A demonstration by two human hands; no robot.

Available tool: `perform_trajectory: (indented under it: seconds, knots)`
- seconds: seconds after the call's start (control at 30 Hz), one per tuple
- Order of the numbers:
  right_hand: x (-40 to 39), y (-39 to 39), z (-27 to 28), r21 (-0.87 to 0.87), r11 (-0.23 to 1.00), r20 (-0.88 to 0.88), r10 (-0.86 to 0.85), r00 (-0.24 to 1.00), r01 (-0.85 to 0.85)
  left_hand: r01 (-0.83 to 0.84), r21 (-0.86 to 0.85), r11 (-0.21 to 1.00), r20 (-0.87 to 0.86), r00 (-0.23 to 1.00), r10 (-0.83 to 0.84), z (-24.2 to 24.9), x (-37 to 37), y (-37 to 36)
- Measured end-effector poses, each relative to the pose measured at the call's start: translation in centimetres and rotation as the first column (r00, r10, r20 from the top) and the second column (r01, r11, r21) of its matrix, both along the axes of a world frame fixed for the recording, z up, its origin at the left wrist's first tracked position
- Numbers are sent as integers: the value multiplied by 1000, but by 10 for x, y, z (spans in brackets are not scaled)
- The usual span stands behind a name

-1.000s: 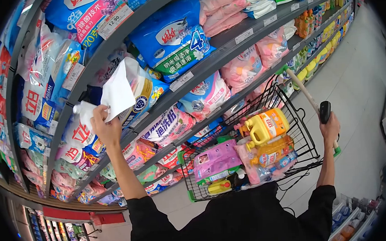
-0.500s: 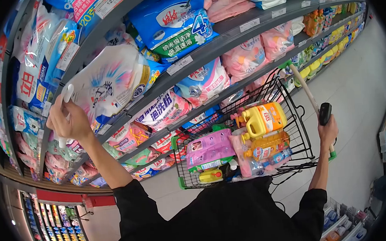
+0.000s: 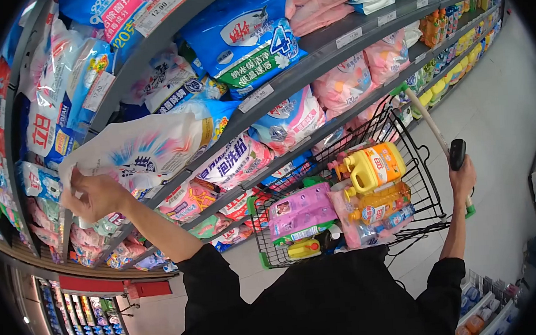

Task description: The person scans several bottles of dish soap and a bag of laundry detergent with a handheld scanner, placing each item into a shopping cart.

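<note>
Crowding detergent bag (image 3: 150, 147): shelf (image 3: 311, 63), cart (image 3: 422, 182).

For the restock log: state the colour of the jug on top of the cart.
Yellow jug, red-and-white label; head view.

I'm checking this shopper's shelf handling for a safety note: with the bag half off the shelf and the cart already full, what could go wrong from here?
The left hand holds the white detergent bag only by its end, so the bag could sag or slip from that grip. Packed neighbouring bags might get dragged off the shelf with it. The cart is already heaped, with the yellow jug on top, so another bag could topple it. The right hand also holds a black device, so steadying may be weak.
</note>
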State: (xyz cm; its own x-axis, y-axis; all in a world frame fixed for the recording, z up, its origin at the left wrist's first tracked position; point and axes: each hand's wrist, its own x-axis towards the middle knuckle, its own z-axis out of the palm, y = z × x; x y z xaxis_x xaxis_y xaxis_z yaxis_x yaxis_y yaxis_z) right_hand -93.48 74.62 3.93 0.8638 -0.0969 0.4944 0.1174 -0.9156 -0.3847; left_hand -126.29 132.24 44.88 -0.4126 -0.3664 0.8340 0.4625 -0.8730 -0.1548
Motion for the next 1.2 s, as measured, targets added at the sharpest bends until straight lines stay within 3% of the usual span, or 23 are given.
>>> perform_trajectory:
  seconds: [0.07, 0.13, 0.17, 0.2, 0.3, 0.5, 0.53, 0.67, 0.77, 0.9, 1.07, 1.1, 1.13, 1.2]
  knots:
    - [2, -2, -4, -13, 1000, -26, 10, 1000, -11, 69, -20, 997, 16, 998, -69, 1, 0, -3]
    - [5, -1, -6, -3, 1000, -40, -2, 999, 2, -93, -115, 989, 50, 994, 99, 2, -4, -2]
    - [6, -1, -7, -4, 1000, -45, -3, 999, 3, 30, -74, 997, 64, 998, -25, 4, -1, -5]
    - [5, 0, -5, -25, 1000, -58, -7, 998, 5, 31, -96, 995, 52, 998, -27, 6, -2, -4]
    - [6, 0, -6, 10, 1000, -82, -7, 997, 8, 15, 121, 992, 13, 1000, -17, 21, -15, 13]
    - [6, 2, -3, -10, 1000, -72, -8, 997, 8, 33, 146, 989, 158, 986, -56, 60, -20, 33]
    - [6, 2, -3, -18, 1000, -83, -11, 996, 10, 36, 138, 990, 147, 988, -57, 52, -22, 34]
    - [6, 1, -6, -16, 999, -75, -29, 997, 27, 268, 10, 963, -215, 941, -260, 23, -8, 31]
    - [7, 0, -4, -30, 999, -100, -39, 994, 36, 392, -129, 911, -457, 792, -405, -13, -6, 26]
    - [10, -4, -10, -26, 999, -106, -25, 994, 23, 466, -358, 809, -674, 472, -569, -72, -9, 10]
    - [5, 2, -5, -21, 1000, -81, -13, 997, 11, 407, -645, 648, -710, -5, -704, -150, 1, -57]
    - [6, 1, -4, -10, 1000, -77, -10, 997, 9, 379, -692, 614, -690, -99, -717, -142, 2, -68]
    - [6, -1, -5, -16, 1000, -76, -16, 997, 15, 461, -701, 544, -598, 34, -801, -162, 19, -94]
    - [9, -3, -8, -50, 999, -124, -29, 992, 23, 226, -805, 549, -574, -62, -816, -174, 17, -99]
